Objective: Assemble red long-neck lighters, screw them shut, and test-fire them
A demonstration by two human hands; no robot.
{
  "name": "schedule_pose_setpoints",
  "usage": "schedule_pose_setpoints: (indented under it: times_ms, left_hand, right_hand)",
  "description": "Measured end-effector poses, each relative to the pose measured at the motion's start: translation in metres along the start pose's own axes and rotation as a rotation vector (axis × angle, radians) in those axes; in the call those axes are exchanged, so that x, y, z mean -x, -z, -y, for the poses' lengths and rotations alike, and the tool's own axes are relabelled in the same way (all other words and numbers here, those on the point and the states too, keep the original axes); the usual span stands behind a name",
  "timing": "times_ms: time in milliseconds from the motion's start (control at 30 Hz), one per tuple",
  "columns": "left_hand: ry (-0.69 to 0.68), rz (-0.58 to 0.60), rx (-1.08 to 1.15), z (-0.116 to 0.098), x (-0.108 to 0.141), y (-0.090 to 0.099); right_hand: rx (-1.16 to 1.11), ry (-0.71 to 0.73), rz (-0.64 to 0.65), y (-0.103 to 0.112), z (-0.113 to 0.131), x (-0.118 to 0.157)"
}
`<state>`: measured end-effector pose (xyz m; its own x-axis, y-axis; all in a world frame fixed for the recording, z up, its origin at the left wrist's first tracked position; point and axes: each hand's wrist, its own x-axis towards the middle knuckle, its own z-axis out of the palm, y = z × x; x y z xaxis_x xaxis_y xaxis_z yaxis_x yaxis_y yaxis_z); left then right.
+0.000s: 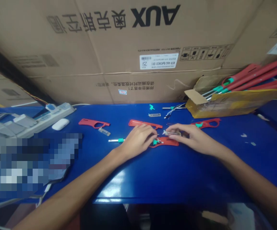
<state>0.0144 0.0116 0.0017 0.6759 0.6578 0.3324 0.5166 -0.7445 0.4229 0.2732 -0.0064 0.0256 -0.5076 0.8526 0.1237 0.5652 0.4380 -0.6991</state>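
My right hand (193,136) is closed, with thumb and fingers pinching a small clear lighter fuel tank (173,133) that has a white fitting at its left end. Facing it, my left hand (139,140) curls with its fingertips together; what they grip, if anything, is too small to make out. Beneath both hands lies a red lighter shell half (172,141) with a green part and thin wires in it. A metal tube with a green collar (114,140) sticks out left of my left hand. Another red shell half (140,123) lies just behind that hand.
A carton of red long-neck lighters (224,103) stands at the back right. Around the blue table (152,179) lie more red shells (92,123), clear tanks (154,115) and a green trigger (151,107). A power strip (44,118) and white earphone case (60,124) sit left.
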Motion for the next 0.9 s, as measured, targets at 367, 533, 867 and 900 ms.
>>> schedule_pose_setpoints:
  times_ms: [367, 533, 867, 900]
  left_hand:
    - [0.035, -0.026, 0.020, -0.003, 0.001, 0.000]
    - [0.024, -0.041, 0.031, -0.004, 0.001, 0.000]
    - [0.006, -0.056, 0.040, -0.003, 0.000, -0.002]
    - [0.007, -0.056, 0.044, -0.003, 0.000, -0.002]
  right_hand:
    - [0.072, 0.115, -0.035, -0.020, -0.006, -0.005]
    - [0.069, 0.113, -0.048, -0.021, -0.005, -0.006]
    - [0.063, 0.108, -0.056, -0.021, -0.003, -0.006]
    - [0.063, 0.106, -0.057, -0.021, -0.003, -0.006]
